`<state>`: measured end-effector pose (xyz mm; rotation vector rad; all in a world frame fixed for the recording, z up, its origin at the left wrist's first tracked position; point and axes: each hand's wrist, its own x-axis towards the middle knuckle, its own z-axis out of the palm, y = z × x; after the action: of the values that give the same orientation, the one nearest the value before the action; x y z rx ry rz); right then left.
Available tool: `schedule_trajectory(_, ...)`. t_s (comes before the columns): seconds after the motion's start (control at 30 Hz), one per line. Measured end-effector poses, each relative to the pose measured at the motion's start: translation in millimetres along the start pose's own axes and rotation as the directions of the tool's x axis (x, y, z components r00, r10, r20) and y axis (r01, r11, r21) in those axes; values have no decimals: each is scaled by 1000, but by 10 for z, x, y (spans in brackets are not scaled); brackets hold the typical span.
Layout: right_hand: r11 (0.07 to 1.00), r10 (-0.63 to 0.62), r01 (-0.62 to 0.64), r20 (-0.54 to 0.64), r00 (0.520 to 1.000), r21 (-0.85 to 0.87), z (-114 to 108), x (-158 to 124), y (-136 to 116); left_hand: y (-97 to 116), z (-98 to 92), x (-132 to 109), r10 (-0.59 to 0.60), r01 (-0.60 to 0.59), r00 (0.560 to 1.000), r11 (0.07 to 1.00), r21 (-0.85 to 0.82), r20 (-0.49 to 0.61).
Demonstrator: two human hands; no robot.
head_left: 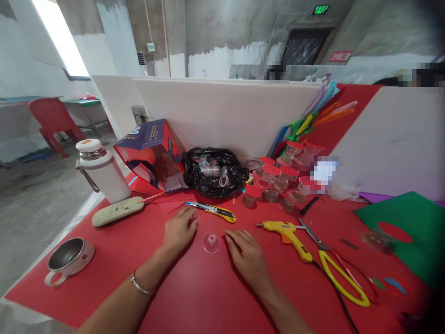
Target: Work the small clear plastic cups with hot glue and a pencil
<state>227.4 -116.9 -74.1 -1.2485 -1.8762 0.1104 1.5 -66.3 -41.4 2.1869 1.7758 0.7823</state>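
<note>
My left hand (178, 230) rests on the red tabletop with its fingers curled. A small clear plastic piece (193, 218) shows between thumb and fingers, mostly hidden by them. Between my two hands sits a small clear plastic cup (211, 242), which neither hand touches. To the right of that cup, my right hand (247, 254) lies palm down, fingers stretched toward it and holding nothing. A yellow utility knife (217, 212) lies just beyond my hands. A yellow hot glue gun (287, 234) is to the right, beside yellow-handled scissors (339, 271).
A black plastic bag (198, 185) of clear cups stands at the back. Right of it are several red-topped clear cups (271, 170) and pipe cleaners (327, 99). On the left are a white thermos (106, 174), a glasses case (118, 212), a mug (74, 265) and a gift bag (142, 139).
</note>
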Motion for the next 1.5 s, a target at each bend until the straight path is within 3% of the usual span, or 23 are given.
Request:
schedule_trajectory(0.13, 1000, 26, -26, 2, 1000, -4, -16, 2, 1, -41, -119, -39, -55, 60, 995, 997, 53, -77)
schedule_trajectory(0.2, 1000, 27, -27, 6, 1000, -10, -22, 5, 4, -31, -145, -81, -29, 33, 995, 998, 45, -100)
schedule_trajectory(0.33, 999, 25, -25, 22, 999, -28, -30, 7, 13, 78, -90, -205, 205, -211, 974, 976, -60, -96)
schedule_trajectory(0.4, 999, 31, -30, 27, 999, -31, -33, 3, 21, 155, -43, -267, 316, -319, 948, 943, -92, -39)
schedule_trajectory(0.5, 999, 47, -45, 36, 998, -30, -32, -1, 33, 246, 5, -320, 385, -373, 918, 919, -127, 89)
schedule_trajectory(0.63, 999, 52, -51, 38, 998, -11, -18, 2, 28, 285, 20, -301, 366, -345, 905, 930, -129, 215)
schedule_trajectory(0.77, 999, 46, -46, 36, 998, -10, -14, 14, 12, 279, 15, -264, 312, -280, 915, 948, -152, 255)
schedule_trajectory(1.0, 983, 66, -65, -2, 998, -172, -148, 37, 103, 229, 25, -270, 242, -201, 945, 960, -197, 218)
schedule_trajectory(1.27, 927, 243, -177, 168, 956, -331, -323, 55, 182, 169, 1, -243, 250, -232, 950, 966, -112, 185)
schedule_trajectory(1.5, 942, 222, -140, 254, 941, -306, -215, 55, 17, 149, 37, -252, 251, -229, 956, 962, -150, 149)
